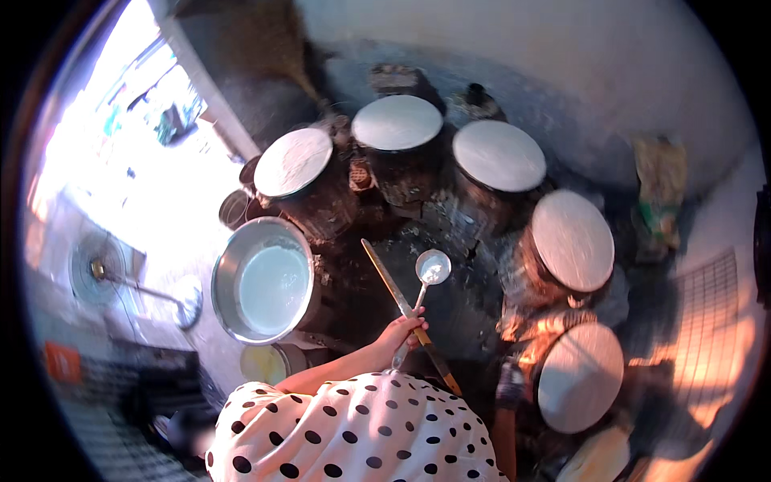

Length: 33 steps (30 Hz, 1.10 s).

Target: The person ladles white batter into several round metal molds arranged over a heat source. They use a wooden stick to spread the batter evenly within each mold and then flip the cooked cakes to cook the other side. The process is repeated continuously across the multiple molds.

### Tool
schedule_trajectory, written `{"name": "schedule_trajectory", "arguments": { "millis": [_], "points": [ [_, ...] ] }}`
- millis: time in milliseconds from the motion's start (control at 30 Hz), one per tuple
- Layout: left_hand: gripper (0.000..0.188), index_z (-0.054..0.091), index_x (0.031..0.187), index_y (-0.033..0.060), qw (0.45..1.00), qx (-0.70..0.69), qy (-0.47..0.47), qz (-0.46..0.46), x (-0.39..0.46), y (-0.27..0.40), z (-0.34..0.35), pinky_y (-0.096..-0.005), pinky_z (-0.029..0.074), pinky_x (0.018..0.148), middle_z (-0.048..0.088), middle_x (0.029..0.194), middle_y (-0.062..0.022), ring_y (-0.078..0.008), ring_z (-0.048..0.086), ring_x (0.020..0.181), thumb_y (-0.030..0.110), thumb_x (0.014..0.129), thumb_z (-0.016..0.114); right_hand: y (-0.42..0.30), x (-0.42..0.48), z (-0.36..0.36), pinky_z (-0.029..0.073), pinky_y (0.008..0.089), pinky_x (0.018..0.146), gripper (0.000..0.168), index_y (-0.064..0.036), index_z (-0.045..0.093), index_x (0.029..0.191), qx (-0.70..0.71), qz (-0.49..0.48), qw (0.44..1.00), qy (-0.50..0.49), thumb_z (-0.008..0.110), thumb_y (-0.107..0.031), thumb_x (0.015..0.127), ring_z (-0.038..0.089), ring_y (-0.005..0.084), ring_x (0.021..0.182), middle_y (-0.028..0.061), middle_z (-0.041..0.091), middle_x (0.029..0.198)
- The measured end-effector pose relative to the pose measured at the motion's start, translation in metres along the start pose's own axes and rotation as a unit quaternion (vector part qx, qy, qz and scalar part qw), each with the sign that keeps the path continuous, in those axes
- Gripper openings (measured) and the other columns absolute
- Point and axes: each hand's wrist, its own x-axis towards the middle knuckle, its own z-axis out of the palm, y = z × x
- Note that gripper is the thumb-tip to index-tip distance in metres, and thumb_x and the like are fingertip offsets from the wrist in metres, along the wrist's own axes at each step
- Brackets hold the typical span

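My left hand (402,332) grips a metal ladle (433,267) and a long flat wooden stick (385,275) together, the two crossing at my fingers. The ladle's round bowl points away from me with a little whitish liquid in it. My right hand (511,382), in a dark and grey glove, is low at the right beside a stove with a round white top (581,378). Its fingers are blurred, so I cannot tell whether it holds something. To the left stands a wide metal basin (220,289) partly filled with milky white liquid (274,289).
More stoves with round white tops (397,122) curve around me. Orange firelight (536,331) glows by the right stove. A container with yellowish contents (263,365) sits below the basin. A standing fan (99,269) is at left, a sack (659,187) and wire mesh (705,325) at right.
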Motion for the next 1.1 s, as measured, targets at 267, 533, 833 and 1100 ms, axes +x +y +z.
{"name": "schedule_trajectory", "arguments": {
  "millis": [267,533,833,1100],
  "points": [
    [0.031,0.048,0.124,0.0159,0.988,-0.051,0.065,0.130,0.034,0.138,-0.095,-0.0217,0.040,0.046,0.060,0.087,-0.0010,-0.0067,0.044,0.051,0.017,0.094,0.053,-0.032,0.171,0.241,0.047,0.0256,0.095,0.040,-0.001,0.056,0.125,-0.046,-0.188,0.894,-0.405,0.062,-0.020,0.090,0.061,0.0138,0.107,0.0083,0.065,0.118],
    [0.045,0.039,0.138,0.0181,0.956,-0.145,0.153,0.206,0.042,0.224,-0.161,-0.0244,0.038,0.046,0.059,0.087,0.0006,-0.0073,0.041,0.048,0.018,0.095,0.053,-0.208,0.280,0.391,0.041,0.0220,0.051,0.028,-0.010,0.067,0.109,0.076,0.029,0.907,-0.413,0.065,-0.029,0.089,0.051,0.0052,0.058,-0.0029,0.062,0.077],
    [0.050,0.036,0.141,0.0193,0.912,-0.240,0.194,0.269,0.088,0.333,-0.157,-0.0216,0.034,0.044,0.056,0.089,0.0014,-0.0062,0.039,0.047,0.019,0.095,0.053,-0.266,0.560,0.572,0.045,0.0589,0.088,0.101,-0.010,0.037,0.144,0.040,0.199,0.936,-0.289,0.052,-0.080,0.074,0.042,0.0418,0.125,0.0163,0.033,0.149],
    [0.049,0.036,0.142,0.0197,0.834,-0.357,0.232,0.352,0.115,0.381,-0.140,-0.0207,0.034,0.040,0.057,0.089,0.0004,-0.0056,0.036,0.044,0.016,0.095,0.052,-0.276,0.557,0.643,0.046,0.0470,0.092,0.093,0.017,0.062,0.103,-0.195,0.158,0.962,-0.104,0.032,-0.070,0.089,0.060,0.0430,0.105,0.0301,0.062,0.111]
  ]
}}
